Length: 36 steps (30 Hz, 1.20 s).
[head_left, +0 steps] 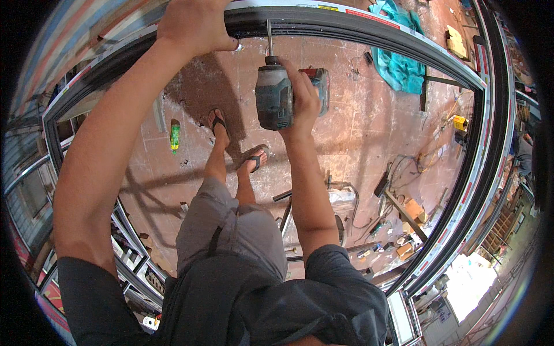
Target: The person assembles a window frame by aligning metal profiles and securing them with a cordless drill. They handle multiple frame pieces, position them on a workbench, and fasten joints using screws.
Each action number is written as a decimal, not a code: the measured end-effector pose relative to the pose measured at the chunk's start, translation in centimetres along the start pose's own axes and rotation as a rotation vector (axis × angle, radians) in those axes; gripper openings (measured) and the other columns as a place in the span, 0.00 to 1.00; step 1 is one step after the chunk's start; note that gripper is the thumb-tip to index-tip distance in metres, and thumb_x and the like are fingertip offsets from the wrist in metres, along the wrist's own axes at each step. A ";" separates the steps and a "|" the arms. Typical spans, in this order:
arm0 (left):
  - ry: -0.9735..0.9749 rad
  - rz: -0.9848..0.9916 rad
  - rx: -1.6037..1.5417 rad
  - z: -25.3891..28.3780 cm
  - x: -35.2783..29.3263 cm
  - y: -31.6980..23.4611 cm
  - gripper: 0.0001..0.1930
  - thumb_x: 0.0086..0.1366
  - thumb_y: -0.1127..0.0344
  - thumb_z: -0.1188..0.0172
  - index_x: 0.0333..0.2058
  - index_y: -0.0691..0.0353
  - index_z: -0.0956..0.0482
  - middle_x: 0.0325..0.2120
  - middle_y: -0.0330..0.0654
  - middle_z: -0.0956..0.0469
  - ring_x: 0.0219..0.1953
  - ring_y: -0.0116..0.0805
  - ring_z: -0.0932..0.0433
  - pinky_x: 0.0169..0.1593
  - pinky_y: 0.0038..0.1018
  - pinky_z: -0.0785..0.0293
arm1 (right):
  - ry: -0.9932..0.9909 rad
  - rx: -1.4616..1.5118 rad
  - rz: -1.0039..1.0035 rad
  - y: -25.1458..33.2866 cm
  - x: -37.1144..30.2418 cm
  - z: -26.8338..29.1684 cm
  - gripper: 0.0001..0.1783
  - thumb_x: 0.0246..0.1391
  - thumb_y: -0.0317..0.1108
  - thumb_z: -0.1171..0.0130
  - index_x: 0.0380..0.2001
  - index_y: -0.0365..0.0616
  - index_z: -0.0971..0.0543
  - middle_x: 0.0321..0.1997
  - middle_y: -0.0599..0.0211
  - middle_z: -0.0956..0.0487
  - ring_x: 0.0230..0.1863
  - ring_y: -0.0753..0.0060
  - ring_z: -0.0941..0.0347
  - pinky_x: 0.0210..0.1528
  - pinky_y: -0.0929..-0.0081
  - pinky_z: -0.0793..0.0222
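My left hand (195,27) grips the top bar of a large dark metal frame (340,27), thumb on the inner side; its other fingers are partly out of sight at the upper edge. My right hand (304,99) is wrapped round a cordless impact driver (273,97) with a grey-and-black body and a red-marked battery. The driver's long bit (269,39) points away from me, its tip at the grooved inner face of the same bar. Whether a screw sits at the tip, I cannot tell.
The frame surrounds my legs and the reddish floor (340,150). A teal cloth (398,63) lies by the far right bar, a green bottle (175,136) left of my sandalled feet. Cables, a cardboard box (413,211) and scattered tools lie at right. More metal frames (130,242) stand at lower left.
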<state>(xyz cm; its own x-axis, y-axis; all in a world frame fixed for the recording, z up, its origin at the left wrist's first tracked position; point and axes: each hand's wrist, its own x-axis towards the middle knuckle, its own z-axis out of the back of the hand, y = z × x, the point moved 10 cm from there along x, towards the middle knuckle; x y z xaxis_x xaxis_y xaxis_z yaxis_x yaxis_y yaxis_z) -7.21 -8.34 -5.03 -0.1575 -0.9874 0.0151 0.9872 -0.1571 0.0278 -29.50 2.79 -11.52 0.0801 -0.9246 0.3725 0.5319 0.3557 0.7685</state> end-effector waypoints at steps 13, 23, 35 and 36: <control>-0.035 -0.021 0.007 -0.3 0.0 0.3 0.38 0.45 0.45 0.16 0.56 0.53 0.11 0.46 0.54 0.09 0.49 0.58 0.09 0.55 0.51 0.12 | 0.038 -0.075 0.053 0.1 1.9 -0.3 0.36 0.53 0.30 0.28 0.69 0.56 0.16 0.42 0.62 0.15 0.47 0.51 0.15 0.50 0.56 0.31; 0.067 -0.017 0.019 -0.1 0.4 0.2 0.36 0.44 0.44 0.17 0.52 0.54 0.12 0.44 0.53 0.09 0.49 0.58 0.09 0.54 0.53 0.12 | 0.056 0.130 -0.050 -0.9 -1.1 -0.8 0.35 0.56 0.33 0.30 0.70 0.53 0.17 0.50 0.57 0.12 0.50 0.46 0.15 0.53 0.55 0.29; 0.018 -0.011 0.010 0.3 0.3 0.0 0.36 0.45 0.43 0.14 0.51 0.54 0.11 0.45 0.51 0.08 0.48 0.56 0.08 0.57 0.50 0.11 | -0.048 0.325 -0.178 -3.2 -5.7 0.0 0.30 0.62 0.24 0.23 0.67 0.40 0.16 0.60 0.60 0.11 0.56 0.70 0.14 0.60 0.72 0.17; 0.033 -0.004 0.015 0.3 0.3 0.0 0.36 0.45 0.43 0.14 0.51 0.54 0.11 0.45 0.51 0.08 0.49 0.56 0.08 0.57 0.50 0.11 | -0.052 0.308 -0.128 -2.6 -4.7 0.5 0.30 0.62 0.24 0.23 0.68 0.40 0.16 0.61 0.60 0.11 0.56 0.70 0.14 0.60 0.72 0.17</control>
<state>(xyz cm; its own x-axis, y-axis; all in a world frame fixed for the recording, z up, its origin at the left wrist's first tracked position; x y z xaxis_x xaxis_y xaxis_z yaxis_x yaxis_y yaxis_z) -7.24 -8.59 -4.74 -0.1601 -0.9869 -0.0183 0.9861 -0.1607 0.0432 -31.67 6.28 -15.04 -0.0184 -0.9589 0.2832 0.2546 0.2695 0.9288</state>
